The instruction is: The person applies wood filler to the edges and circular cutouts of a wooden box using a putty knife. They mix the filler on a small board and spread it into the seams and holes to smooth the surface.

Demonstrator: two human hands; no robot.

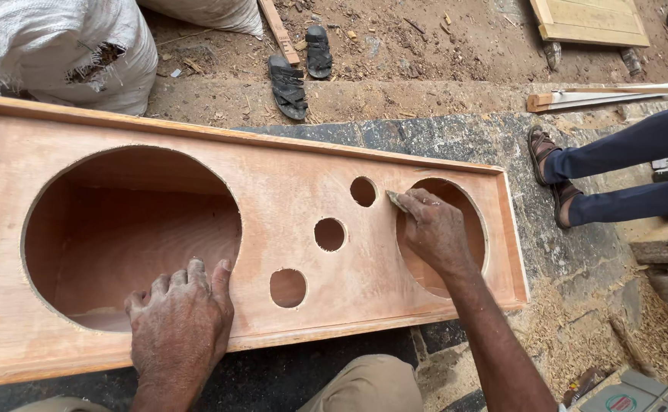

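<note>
Plywood, reddish-brown and framed by a raised rim, makes up the long speaker-box panel (288, 198) lying flat across the dark stone slab (441, 137) in front of us. Our left hand (181, 324) presses palm-down at seven o'clock, fingers spread and curled over the lip of the large round cutout (131, 236). Our right hand (434, 229) sits at three o'clock, fingers pinched together on a small folded scrap, probably sandpaper (395, 201), held against the edge of the medium cutout (456, 198). Three small holes (329, 234) run between the two. We judge the box stiff, fairly light but bulky, best gripped by its long rims. At twelve o'clock lie black sandals (288, 88); at two o'clock, another person's legs (631, 168).
</note>
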